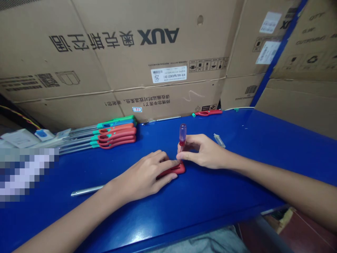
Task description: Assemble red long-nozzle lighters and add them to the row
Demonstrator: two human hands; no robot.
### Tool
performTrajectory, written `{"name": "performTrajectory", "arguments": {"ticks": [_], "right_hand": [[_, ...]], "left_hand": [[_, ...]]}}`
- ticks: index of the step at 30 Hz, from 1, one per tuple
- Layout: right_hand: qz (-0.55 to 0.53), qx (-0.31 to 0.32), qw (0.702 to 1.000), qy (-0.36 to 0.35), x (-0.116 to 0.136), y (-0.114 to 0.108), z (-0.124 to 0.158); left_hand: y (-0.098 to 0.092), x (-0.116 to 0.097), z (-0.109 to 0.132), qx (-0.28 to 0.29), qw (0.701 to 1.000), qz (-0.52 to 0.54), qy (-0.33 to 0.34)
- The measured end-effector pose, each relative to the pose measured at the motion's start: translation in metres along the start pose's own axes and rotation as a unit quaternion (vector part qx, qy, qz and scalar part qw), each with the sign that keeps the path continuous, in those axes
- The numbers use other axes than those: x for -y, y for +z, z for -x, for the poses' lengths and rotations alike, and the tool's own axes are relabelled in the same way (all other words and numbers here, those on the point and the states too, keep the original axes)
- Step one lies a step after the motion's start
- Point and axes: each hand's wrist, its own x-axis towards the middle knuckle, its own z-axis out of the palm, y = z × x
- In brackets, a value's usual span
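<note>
A red lighter (180, 169) lies on the blue table, its handle partly covered by my left hand (152, 170), whose fingers are closed around it. Its metal tube (86, 190) comes out to the left beneath my left wrist. My right hand (201, 151) pinches the lower part of a screwdriver (182, 133) with a clear purple handle. The screwdriver stands upright, its lower end at the lighter's handle beside my left fingertips; the tip itself is hidden.
Several lighters with red, orange, blue and green handles (118, 135) are stacked at the back left. A red lighter piece (209, 112) and a thin metal rod (168, 118) lie along the cardboard wall (118, 70). A clear plastic part (219, 141) is behind my right forearm.
</note>
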Motion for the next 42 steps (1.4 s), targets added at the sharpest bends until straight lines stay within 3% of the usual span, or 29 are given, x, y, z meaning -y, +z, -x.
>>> {"name": "performTrajectory", "arguments": {"ticks": [6,15,20,28,34,36,40,42], "right_hand": [[-0.022,0.041,0.999,0.013,0.007,-0.004,0.001],[0.130,-0.043,0.990,-0.028,-0.004,0.003,0.001],[0.146,-0.038,0.988,-0.042,-0.009,0.006,0.000],[0.145,-0.018,0.988,-0.056,-0.005,0.005,-0.002],[0.142,-0.023,0.988,-0.054,-0.001,0.002,-0.001],[0.096,-0.004,0.995,-0.036,0.003,-0.003,-0.002],[-0.006,0.117,0.993,0.006,0.011,-0.017,-0.003],[-0.030,0.146,0.988,0.027,0.012,-0.022,-0.004]], "left_hand": [[0.000,0.001,0.000,-0.004,1.000,0.004,0.003],[-0.001,-0.002,-0.001,-0.008,1.000,-0.005,0.007],[-0.003,-0.004,0.000,-0.035,0.999,0.017,0.021],[-0.004,-0.009,-0.001,-0.024,0.997,0.019,0.077],[0.001,-0.005,-0.002,-0.018,0.996,0.016,0.084],[0.001,-0.005,-0.002,-0.011,0.996,0.015,0.083],[0.000,-0.006,-0.003,-0.003,0.997,0.021,0.078],[0.000,-0.007,-0.002,-0.002,0.997,0.032,0.075]]}}
